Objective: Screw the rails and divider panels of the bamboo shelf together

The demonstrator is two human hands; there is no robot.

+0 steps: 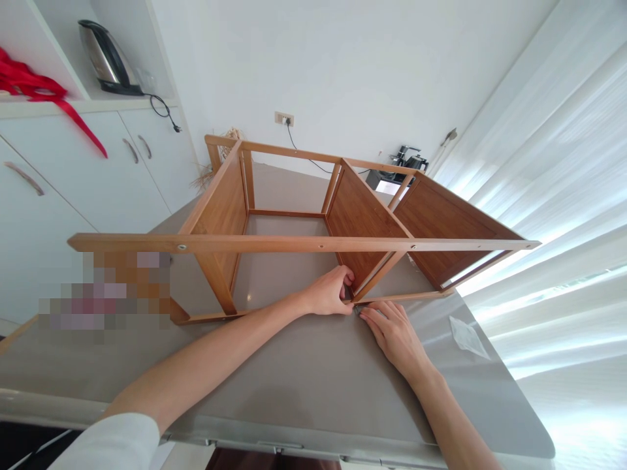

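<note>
A brown wooden shelf unit lies on its side on the grey table, its panels standing upright. My left hand reaches inside the frame at the foot of the middle shelf panel. Its fingers are curled toward the thumb around a small dark thing at the lower rail, too hidden to name. Just outside that same joint, my right hand has its fingertips pinched on a small grey, metal-looking piece, whose kind does not show. The two hands nearly meet at the rail.
The grey table carries a clear plastic bag at the right. Behind the unit stands a black appliance. White cabinets with a kettle and red ribbon are at left; a white curtain hangs at right.
</note>
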